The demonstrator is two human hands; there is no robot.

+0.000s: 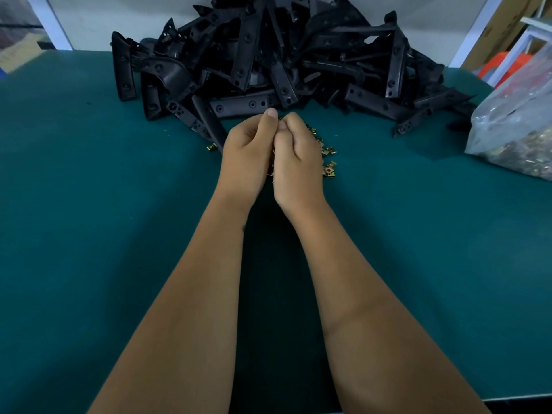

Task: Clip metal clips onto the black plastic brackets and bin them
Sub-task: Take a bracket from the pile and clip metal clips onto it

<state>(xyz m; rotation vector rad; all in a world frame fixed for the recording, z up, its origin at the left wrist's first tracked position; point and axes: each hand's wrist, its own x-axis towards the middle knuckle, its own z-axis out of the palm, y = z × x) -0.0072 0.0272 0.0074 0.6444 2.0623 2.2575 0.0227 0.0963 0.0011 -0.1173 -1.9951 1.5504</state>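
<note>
Hands, left & right, fingers curled together over clips; held item hidden

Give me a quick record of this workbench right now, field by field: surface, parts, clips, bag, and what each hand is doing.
surface: green table
parts: pile of black brackets at the far edge
clips: loose metal clips beneath the hands
bag: plastic bag at right
left hand: curled, fingertips meeting the right's; contents hidden
right hand: curled likewise
</note>
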